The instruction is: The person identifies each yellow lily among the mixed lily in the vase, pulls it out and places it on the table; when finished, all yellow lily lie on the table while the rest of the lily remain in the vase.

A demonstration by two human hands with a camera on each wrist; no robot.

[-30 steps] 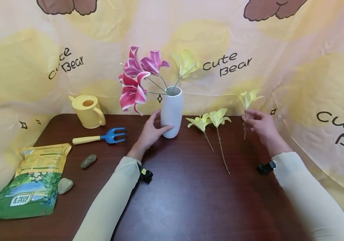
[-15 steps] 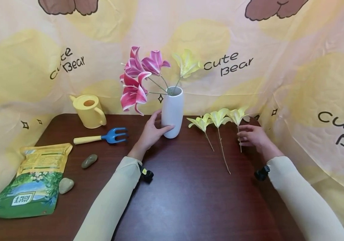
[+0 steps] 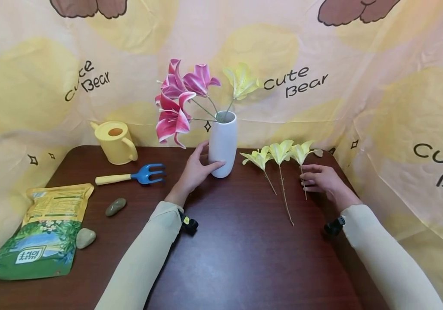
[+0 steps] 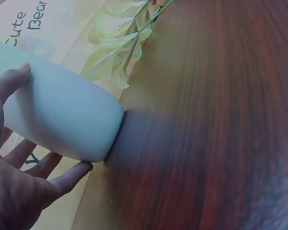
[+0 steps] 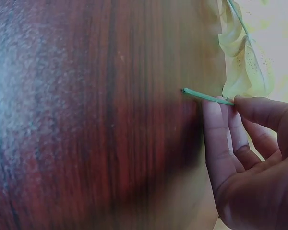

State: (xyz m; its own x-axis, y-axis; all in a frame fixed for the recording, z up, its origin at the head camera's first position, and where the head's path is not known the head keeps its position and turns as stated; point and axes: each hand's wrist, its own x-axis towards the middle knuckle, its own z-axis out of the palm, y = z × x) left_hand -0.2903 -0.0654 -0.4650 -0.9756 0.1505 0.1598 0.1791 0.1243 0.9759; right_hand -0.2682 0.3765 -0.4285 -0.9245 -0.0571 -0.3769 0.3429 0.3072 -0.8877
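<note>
White vase (image 3: 223, 144) cupped, stem (image 5: 200, 95) pinched, sleeves (image 3: 144, 254) outstretched

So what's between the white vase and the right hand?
Two loose yellow lilies, then a third yellow lily, held in the right hand; the head view shows this.

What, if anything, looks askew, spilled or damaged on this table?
I see nothing spilled or damaged. One thing looks lopsided: the pink flowers crowd the left of the upright white vase, while only one yellow flower leans right.
</note>
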